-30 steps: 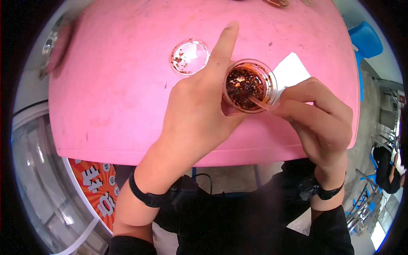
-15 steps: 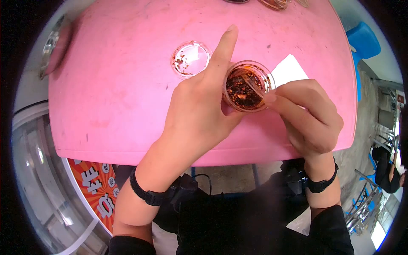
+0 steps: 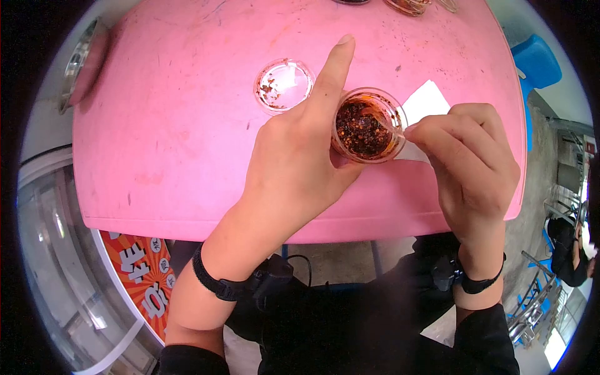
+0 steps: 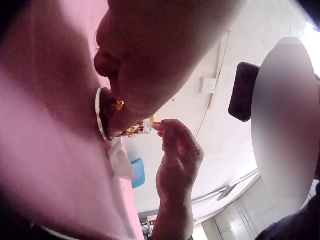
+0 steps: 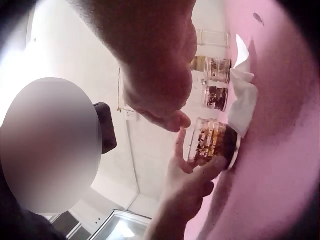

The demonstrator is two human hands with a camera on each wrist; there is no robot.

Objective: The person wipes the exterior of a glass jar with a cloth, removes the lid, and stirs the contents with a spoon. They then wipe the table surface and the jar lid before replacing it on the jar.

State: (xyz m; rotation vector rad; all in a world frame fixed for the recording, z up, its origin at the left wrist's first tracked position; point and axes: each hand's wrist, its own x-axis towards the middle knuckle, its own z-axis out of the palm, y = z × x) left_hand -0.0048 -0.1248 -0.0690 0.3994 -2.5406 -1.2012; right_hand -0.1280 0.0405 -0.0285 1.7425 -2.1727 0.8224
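A clear round jar (image 3: 370, 126) holding dark red chili flakes in oil stands on the pink table (image 3: 169, 144). The left hand (image 3: 297, 156) grips its side, thumb and fingers around it, with the index finger pointing away past the rim. Above the jar's right rim, the right hand (image 3: 472, 162) pinches the handle of a small clear spoon (image 3: 389, 125), whose bowl end lies in the chili. In the right wrist view the jar (image 5: 212, 142) shows flakes through its wall, with the left hand (image 5: 185, 185) around its lower part.
A clear lid (image 3: 284, 85) with flakes on it lies left of the jar. White tissue (image 3: 430, 103) lies behind the right hand. More jars (image 5: 216, 70) stand at the far edge. A metal bowl (image 3: 84, 65) is at the far left, a blue stool (image 3: 536, 61) beyond the right edge.
The right hand moved left and inward with the spoon, then back right and slightly up. The spoon's angle in the jar changed. The left hand has hardly moved.
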